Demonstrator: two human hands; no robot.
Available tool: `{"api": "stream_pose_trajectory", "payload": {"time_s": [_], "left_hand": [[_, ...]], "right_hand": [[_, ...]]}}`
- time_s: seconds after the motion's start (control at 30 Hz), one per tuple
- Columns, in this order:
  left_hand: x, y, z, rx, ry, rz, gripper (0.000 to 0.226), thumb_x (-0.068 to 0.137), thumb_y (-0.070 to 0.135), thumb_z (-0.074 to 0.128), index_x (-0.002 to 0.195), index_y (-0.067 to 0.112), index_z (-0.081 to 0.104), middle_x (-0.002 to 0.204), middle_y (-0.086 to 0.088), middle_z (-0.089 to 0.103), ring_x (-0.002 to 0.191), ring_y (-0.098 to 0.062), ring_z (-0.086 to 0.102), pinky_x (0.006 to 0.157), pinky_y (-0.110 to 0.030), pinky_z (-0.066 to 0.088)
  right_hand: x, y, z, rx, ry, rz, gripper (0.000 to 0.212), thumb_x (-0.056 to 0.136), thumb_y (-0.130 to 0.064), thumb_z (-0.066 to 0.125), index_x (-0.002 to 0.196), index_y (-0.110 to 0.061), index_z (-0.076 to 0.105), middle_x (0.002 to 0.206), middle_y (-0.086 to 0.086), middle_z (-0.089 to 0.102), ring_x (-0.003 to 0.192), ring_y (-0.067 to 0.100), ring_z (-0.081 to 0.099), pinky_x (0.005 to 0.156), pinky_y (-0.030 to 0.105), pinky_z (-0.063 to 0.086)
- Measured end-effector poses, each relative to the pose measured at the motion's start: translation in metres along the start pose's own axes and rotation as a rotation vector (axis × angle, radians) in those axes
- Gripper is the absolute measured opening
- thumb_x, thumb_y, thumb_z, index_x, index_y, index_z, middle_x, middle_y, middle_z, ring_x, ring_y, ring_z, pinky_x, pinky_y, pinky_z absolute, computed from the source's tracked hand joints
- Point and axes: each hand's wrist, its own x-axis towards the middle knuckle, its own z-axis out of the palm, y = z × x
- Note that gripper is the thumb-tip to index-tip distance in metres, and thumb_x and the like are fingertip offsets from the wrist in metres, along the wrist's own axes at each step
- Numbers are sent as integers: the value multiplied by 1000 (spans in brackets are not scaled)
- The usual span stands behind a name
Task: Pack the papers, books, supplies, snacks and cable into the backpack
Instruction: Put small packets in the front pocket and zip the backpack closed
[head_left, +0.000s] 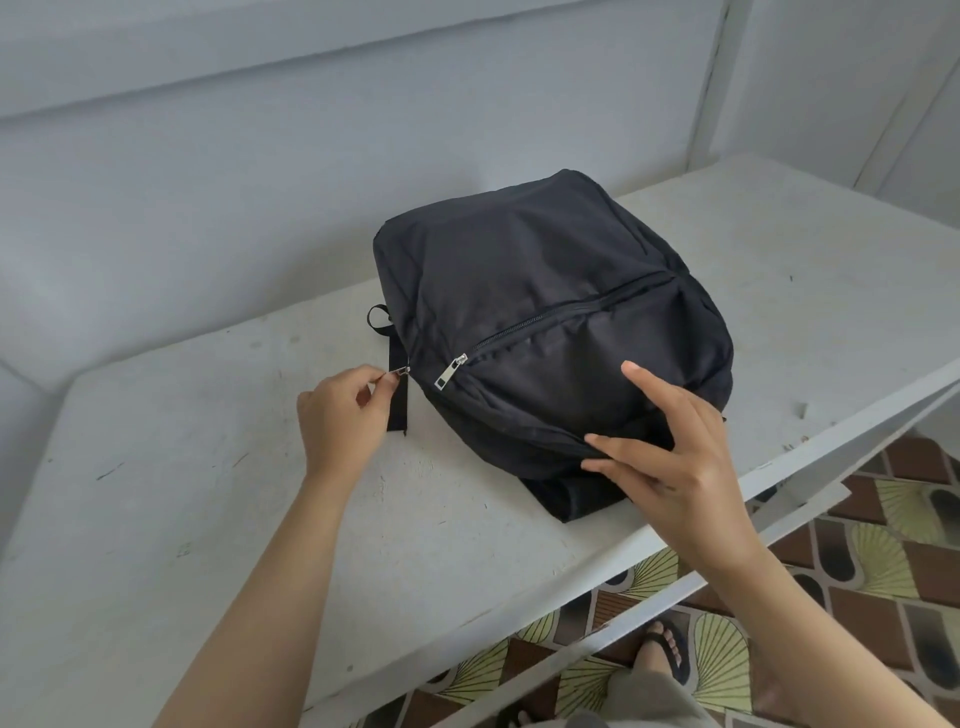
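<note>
Lying flat on the white tabletop (208, 493), near its far edge, the black backpack (545, 291) looks puffed up. I see no papers, books, snacks or cable outside it, so I think they are all inside. The left grip (343, 415) is closed in a pinch on a small silver zipper pull (401, 370) at the left side of the bag. I think that is the zip of the big pocket, and it is held so it can be slid. The right grip (675, 467) is open, with straight fingers pressing on the near edge of the bag. I think it holds the bag down so it will not slide when the zip is pulled. The front pocket zip (550, 312) looks closed, and its own pull (451, 370) lies just beside the pinched one. A black strap (399, 400) hangs right under the pinch and could get in the way of the zip. Past the tabletop's near edge are the patterned floor tiles (883, 545) and a foot in a sandal (665, 649). A pale wall (260, 156) stands behind.
</note>
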Motion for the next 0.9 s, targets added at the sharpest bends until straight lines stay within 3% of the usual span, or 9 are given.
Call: {"api": "stream_pose_trajectory", "payload": {"time_s": [0.1, 0.17, 0.3, 0.4, 0.6, 0.73, 0.9], "left_hand": [[1, 9, 10, -39, -12, -122, 18, 88, 27, 58, 75, 16, 63, 64, 1, 54, 63, -20, 51, 67, -32, 39], [1, 14, 12, -52, 26, -125, 9, 85, 19, 59, 91, 17, 65, 84, 0, 58, 82, -24, 54, 77, -36, 43], [1, 30, 5, -186, 152, 29, 37, 80, 4, 52, 114, 17, 58, 113, 2, 55, 103, -22, 51, 94, -35, 39], [-9, 58, -2, -251, 204, 273, 29, 84, 9, 48, 109, 11, 62, 112, 2, 58, 106, -12, 50, 95, -24, 34], [-47, 90, 14, -117, 2, 844, 28, 88, 28, 50, 95, 10, 71, 100, -5, 63, 92, -19, 57, 81, -35, 42], [-59, 88, 41, 2, 74, 924, 18, 90, 17, 53, 78, 10, 66, 81, -3, 63, 79, -19, 54, 73, -33, 42], [-57, 94, 45, -187, 125, 834, 17, 99, 17, 38, 89, 12, 51, 86, -5, 71, 94, -15, 61, 87, -30, 48]], "right_hand": [[0, 0, 0, -12, -12, 13, 25, 85, -36, 60, 91, -19, 77, 135, 13, 49, 119, 29, 47, 98, 40, 36], [0, 0, -2, -12, -36, 18, 26, 85, -38, 60, 94, -20, 76, 135, 13, 48, 119, 29, 48, 97, 41, 38], [-4, 6, -16, 1, -54, 75, 37, 87, -44, 58, 114, -20, 68, 139, 10, 45, 124, 24, 44, 100, 33, 36], [-6, 17, -28, -76, -35, 113, 41, 91, -43, 50, 125, -21, 59, 140, 9, 43, 125, 24, 42, 105, 27, 26], [-4, 40, -43, -96, -45, 241, 42, 94, -41, 40, 130, -25, 55, 144, 9, 39, 130, 27, 36, 104, 39, 26], [-1, 53, -47, -81, -74, 202, 40, 93, -41, 44, 127, -26, 57, 144, 7, 39, 131, 25, 36, 104, 38, 27], [3, 66, -45, -76, -71, 161, 36, 97, -36, 39, 126, -25, 58, 144, 6, 39, 128, 23, 38, 104, 35, 28]]}}
